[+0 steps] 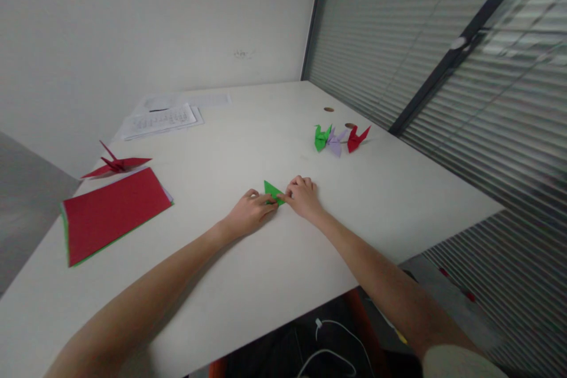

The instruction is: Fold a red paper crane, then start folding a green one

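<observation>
A small folded piece of green origami paper point(273, 190) lies on the white table point(212, 283), its pointed corner facing away from me. My left hand point(251, 211) presses on its near left edge with the fingertips. From the other side, my right hand point(303, 195) pinches the right corner of the paper, with the other fingers curled. Both sets of fingertips are close together and hide the lower part of the paper.
Green point(322, 138), lilac point(335, 143) and red point(357, 139) paper cranes stand at the back right. On the left are a larger red crane point(117, 165) and a stack of red paper point(116, 212). Written sheets point(162, 120) lie near the wall. A white cable point(330, 351) hangs below the table edge.
</observation>
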A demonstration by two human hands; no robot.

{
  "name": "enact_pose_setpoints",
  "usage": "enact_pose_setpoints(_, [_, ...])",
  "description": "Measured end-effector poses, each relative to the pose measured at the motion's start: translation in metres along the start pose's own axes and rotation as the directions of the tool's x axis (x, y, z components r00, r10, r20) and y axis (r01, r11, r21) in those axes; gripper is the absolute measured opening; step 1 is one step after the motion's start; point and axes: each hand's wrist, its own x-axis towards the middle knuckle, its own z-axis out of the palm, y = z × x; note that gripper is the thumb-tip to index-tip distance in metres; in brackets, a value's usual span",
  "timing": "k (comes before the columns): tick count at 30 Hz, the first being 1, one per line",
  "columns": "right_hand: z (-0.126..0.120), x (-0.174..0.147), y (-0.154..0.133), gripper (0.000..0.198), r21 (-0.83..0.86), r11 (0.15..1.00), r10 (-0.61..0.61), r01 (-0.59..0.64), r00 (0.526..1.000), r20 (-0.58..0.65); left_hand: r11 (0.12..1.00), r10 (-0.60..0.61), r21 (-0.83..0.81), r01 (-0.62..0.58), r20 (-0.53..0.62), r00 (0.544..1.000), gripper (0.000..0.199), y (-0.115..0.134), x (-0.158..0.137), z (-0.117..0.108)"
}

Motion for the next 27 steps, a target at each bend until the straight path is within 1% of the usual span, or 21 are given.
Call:
enact_pose_setpoints(7, [-0.004, 0.001, -0.002, 0.049, -0.066, 0.998, 0.02, -0.022, 0.999, -0.027, 1.0, -0.025, -0.003, 0.025, 0.061, 0.998, 0.032, 0.003, 0.0, -0.009])
enact_pose_setpoints(12, [-0.005, 0.0, -0.002, 0.05, -0.082, 0.996, 0.027, -0.033, 0.997, -0.07, 0.998, -0.061, -0.025, 0.063, 0.06, 0.996, 0.037, 0.002, 0.001, -0.012])
enact_pose_setpoints(14, [-0.004, -0.001, -0.003, 0.049, -0.07, 0.997, 0.04, -0.046, 0.996, -0.082, 0.998, -0.048, -0.046, 0.05, 0.058, 0.997, 0.039, 0.001, 0.0, -0.012])
enact_pose_setpoints(16, [-0.003, -0.001, -0.003, 0.047, -0.049, 0.997, 0.057, -0.061, 0.995, -0.085, 0.998, -0.008, -0.067, 0.012, 0.057, 0.998, 0.039, 0.0, -0.002, -0.013])
enact_pose_setpoints(20, [-0.002, 0.003, 0.0, 0.046, -0.019, 0.997, 0.068, -0.069, 0.996, -0.059, 0.998, 0.029, -0.059, -0.025, 0.06, 0.998, 0.033, -0.004, -0.004, -0.014])
enact_pose_setpoints(24, [-0.002, 0.007, 0.011, 0.039, 0.064, 0.997, 0.033, -0.033, 0.999, 0.0, 0.998, 0.018, -0.067, -0.014, 0.064, 0.998, 0.036, -0.006, -0.004, -0.014])
enact_pose_setpoints(27, [-0.004, 0.008, 0.019, 0.035, 0.104, 0.993, 0.045, -0.047, 0.999, 0.021, 0.998, 0.012, -0.066, -0.007, 0.076, 0.997, 0.036, -0.006, -0.004, -0.014])
